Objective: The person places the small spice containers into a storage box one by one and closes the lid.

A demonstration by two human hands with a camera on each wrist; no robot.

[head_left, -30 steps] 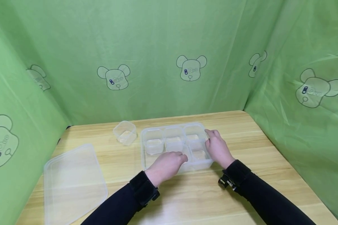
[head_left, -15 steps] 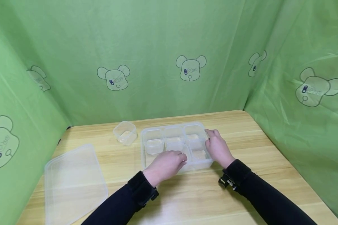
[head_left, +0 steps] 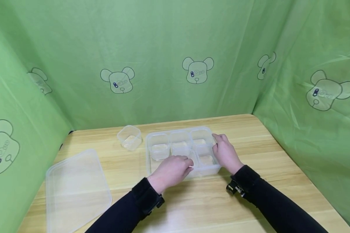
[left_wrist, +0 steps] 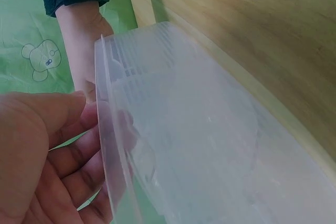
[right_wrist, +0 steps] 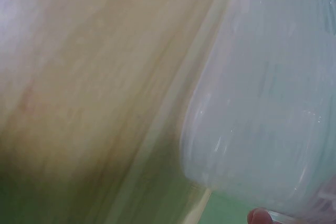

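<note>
A translucent plastic storage box (head_left: pixel 210 171) sits mid-table, with several small clear containers inside, among them one at the back left (head_left: pixel 159 152). My left hand (head_left: pixel 172 171) reaches over its front edge, fingers bent down at the rim of a small container (head_left: pixel 193 158) in the front middle, partly hidden by the hand. In the left wrist view the thumb is on the near side of the box wall and the fingers show through it. At the right end, my right hand (head_left: pixel 226 153) grips the box's side rim; its fingertip (right_wrist: pixel 260 216) shows low in the right wrist view.
One more small clear container (head_left: pixel 130 137) stands apart, left of the box. A large translucent lid (head_left: pixel 78 191) lies flat at the table's left. Green curtains (head_left: pixel 163 97) with bear prints enclose the wooden table (head_left: pixel 265 200) at the back and sides.
My left hand has shifted very slightly to the left at the front of the box. The right hand, the box and the lid stay put.
</note>
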